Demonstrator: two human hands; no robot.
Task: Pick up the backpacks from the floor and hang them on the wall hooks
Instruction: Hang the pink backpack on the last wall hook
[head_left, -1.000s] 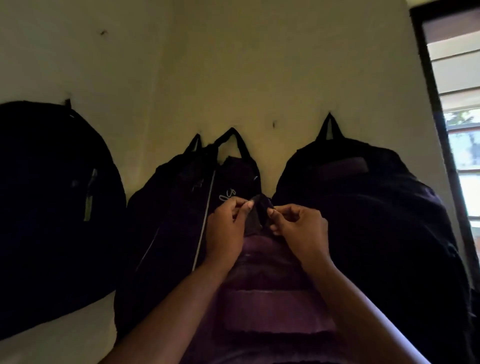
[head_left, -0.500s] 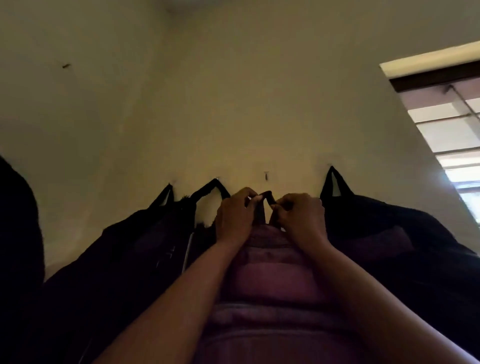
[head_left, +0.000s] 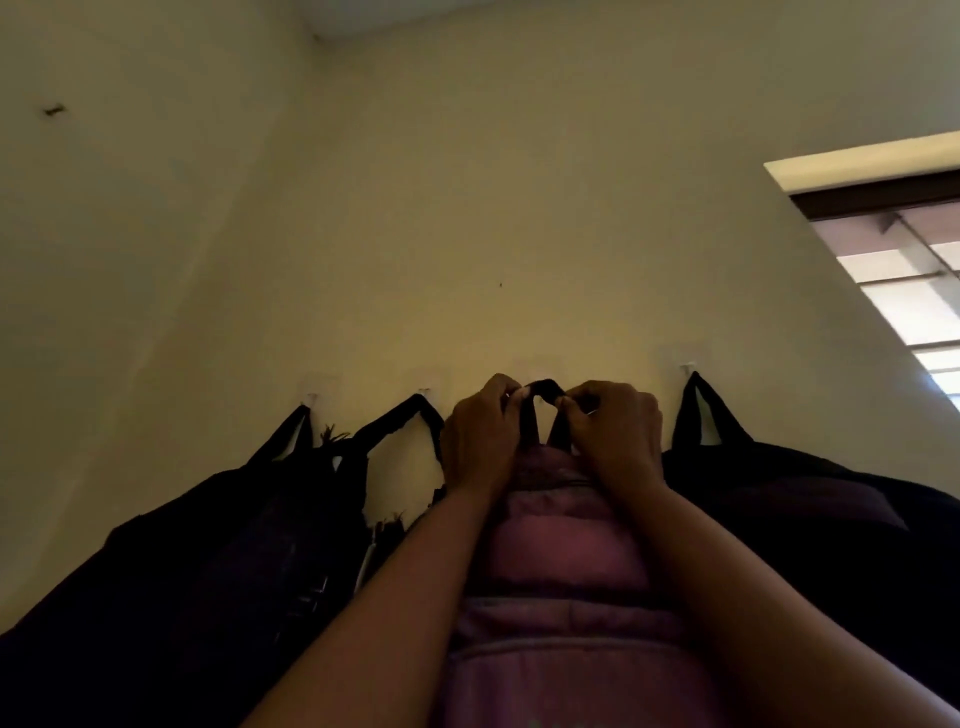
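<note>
Pink backpack (head_left: 561, 551) held up against the wall (head_left: 519, 208) between hung dark bags (head_left: 831, 519), left hand (head_left: 483, 436) and right hand (head_left: 613, 431) pinching its top loop (head_left: 543, 388) wide, apparently to catch a hidden hook

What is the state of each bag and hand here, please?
Pink padded fabric backpack, held up by its black top loop.
Left hand, pinches that loop.
Right hand, pinches that loop.
Black backpack on the right, hangs from white hook.
Black bags at left, hanging.

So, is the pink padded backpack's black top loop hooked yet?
Cannot tell: left hand and right hand pinch the black top loop, hiding any hook.
</note>
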